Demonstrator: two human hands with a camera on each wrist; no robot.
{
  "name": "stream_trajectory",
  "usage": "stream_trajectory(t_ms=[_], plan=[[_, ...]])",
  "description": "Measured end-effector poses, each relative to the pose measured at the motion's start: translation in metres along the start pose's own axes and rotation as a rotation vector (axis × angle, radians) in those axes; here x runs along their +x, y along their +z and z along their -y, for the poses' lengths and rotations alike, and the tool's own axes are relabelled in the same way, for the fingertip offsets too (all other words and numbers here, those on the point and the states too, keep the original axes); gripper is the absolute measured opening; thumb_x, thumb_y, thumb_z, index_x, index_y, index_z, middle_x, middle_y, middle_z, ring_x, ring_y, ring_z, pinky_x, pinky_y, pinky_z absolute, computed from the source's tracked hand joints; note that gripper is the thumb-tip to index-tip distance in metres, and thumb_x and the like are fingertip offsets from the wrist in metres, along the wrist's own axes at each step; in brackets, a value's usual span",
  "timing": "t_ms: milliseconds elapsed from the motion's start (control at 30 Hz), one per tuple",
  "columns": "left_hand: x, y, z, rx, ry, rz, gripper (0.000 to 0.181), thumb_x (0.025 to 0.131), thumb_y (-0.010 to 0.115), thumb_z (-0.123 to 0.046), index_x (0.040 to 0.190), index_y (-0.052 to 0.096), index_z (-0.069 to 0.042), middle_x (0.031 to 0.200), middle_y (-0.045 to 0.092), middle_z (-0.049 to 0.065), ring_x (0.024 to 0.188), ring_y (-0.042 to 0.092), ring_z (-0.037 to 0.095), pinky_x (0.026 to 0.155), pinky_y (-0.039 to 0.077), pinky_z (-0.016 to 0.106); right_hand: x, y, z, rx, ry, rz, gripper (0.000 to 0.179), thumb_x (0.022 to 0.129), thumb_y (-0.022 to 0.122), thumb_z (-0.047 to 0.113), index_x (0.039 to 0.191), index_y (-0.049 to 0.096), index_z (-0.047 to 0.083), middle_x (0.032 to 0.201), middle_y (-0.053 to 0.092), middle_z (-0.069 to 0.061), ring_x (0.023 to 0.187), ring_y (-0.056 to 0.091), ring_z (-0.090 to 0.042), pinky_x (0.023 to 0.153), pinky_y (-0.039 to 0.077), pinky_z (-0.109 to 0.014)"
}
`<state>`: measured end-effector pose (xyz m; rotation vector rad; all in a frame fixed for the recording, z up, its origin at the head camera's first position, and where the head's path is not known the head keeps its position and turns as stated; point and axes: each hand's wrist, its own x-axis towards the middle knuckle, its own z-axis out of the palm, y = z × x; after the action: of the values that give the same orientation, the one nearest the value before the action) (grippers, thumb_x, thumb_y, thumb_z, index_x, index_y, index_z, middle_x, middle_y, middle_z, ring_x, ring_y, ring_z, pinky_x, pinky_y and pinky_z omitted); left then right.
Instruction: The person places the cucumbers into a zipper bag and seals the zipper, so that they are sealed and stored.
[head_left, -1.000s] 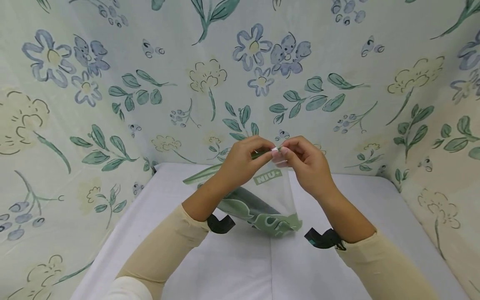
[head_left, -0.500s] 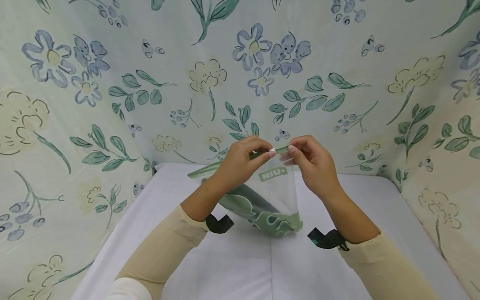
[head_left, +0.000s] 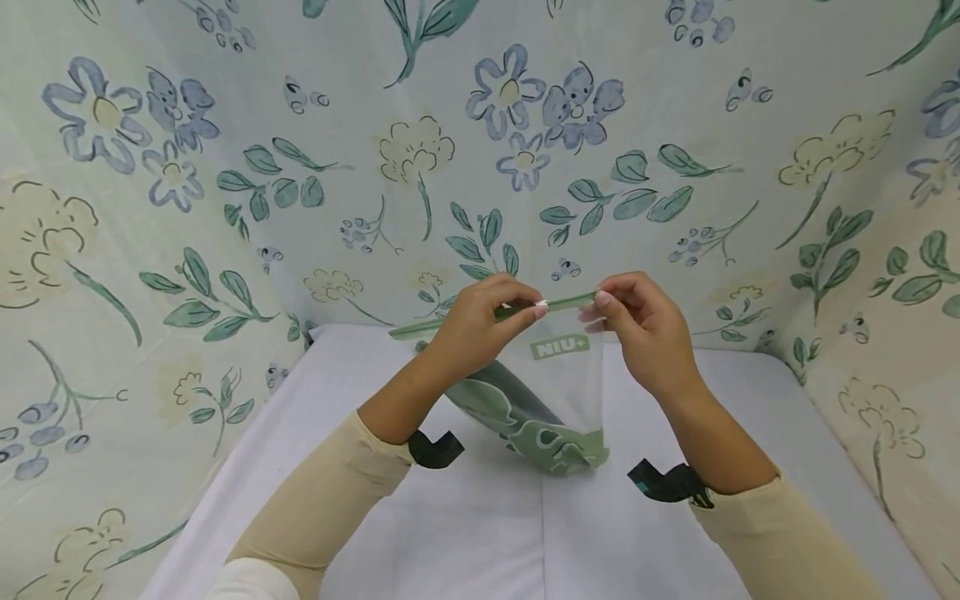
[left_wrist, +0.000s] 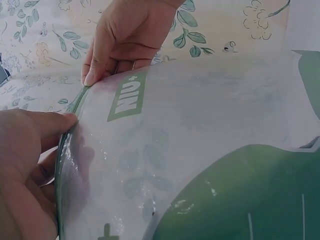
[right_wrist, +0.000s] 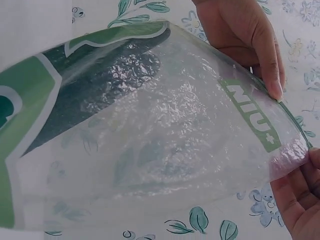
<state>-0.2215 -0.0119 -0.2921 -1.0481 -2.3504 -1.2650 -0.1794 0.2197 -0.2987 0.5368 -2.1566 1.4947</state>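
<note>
A clear zip bag (head_left: 566,379) with green print and a "NIU+" label hangs between both hands, its lower end near the table. Something dark (head_left: 517,396) shows through its lower part. My left hand (head_left: 487,321) pinches the green zip strip (head_left: 570,302) along the top edge, where a small white piece (head_left: 542,304) shows at the fingertips. At the strip's right end, my right hand (head_left: 648,333) pinches the bag's top corner between thumb and index finger. The right wrist view has the left hand (right_wrist: 250,45) at the far edge and the right hand (right_wrist: 302,200) at the near corner.
A white cloth (head_left: 450,533) with a centre seam covers the table. Behind and at both sides hangs a floral curtain (head_left: 337,200). Dark straps (head_left: 435,450) sit at both wrists.
My right hand has moved to the right, away from the left, drawing the bag along. More green strip shows between the hands. My left hand has barely moved.
</note>
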Motion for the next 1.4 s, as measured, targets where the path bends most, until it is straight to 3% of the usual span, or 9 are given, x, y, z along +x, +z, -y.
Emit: stream_trajectory(t_ms=[500, 767, 1200, 1400], plan=[[-0.003, -0.004, 0.006, -0.032, -0.033, -0.003, 0.015, 0.097, 0.070, -0.029, 0.105, 0.076, -0.017, 0.102, 0.065, -0.007, 0.094, 0.059, 0.006, 0.077, 0.056, 0.024, -0.003, -0.011, -0.008, 0.029, -0.013, -0.053, 0.017, 0.103, 0.056, 0.008, 0.113, 0.057, -0.005, 0.091, 0.067, 0.001, 0.085, 0.068, -0.010, 0.076, 0.059, -0.016], [-0.004, -0.008, 0.008, -0.005, -0.038, 0.008, 0.016, 0.097, 0.070, -0.028, 0.106, 0.076, -0.016, 0.104, 0.065, -0.005, 0.096, 0.060, 0.008, 0.079, 0.055, 0.025, -0.005, -0.018, -0.014, -0.012, -0.036, -0.077, 0.017, 0.104, 0.055, 0.009, 0.113, 0.056, -0.005, 0.091, 0.066, 0.001, 0.085, 0.066, -0.009, 0.076, 0.057, -0.014], [-0.005, -0.017, 0.015, 0.087, -0.041, 0.008, 0.018, 0.097, 0.070, -0.029, 0.108, 0.076, -0.016, 0.104, 0.064, -0.006, 0.098, 0.061, 0.009, 0.083, 0.056, 0.028, -0.008, -0.034, -0.016, -0.030, -0.001, -0.132, 0.017, 0.104, 0.056, 0.010, 0.114, 0.058, -0.003, 0.092, 0.067, 0.003, 0.085, 0.065, -0.010, 0.079, 0.056, -0.012], [-0.007, -0.026, 0.020, 0.133, -0.071, 0.015, 0.018, 0.097, 0.070, -0.031, 0.108, 0.076, -0.018, 0.108, 0.066, -0.006, 0.103, 0.060, 0.012, 0.085, 0.057, 0.031, -0.011, -0.042, -0.017, -0.092, 0.030, -0.160, 0.019, 0.104, 0.057, 0.013, 0.116, 0.059, -0.001, 0.094, 0.066, 0.010, 0.093, 0.064, -0.006, 0.086, 0.054, -0.008]])
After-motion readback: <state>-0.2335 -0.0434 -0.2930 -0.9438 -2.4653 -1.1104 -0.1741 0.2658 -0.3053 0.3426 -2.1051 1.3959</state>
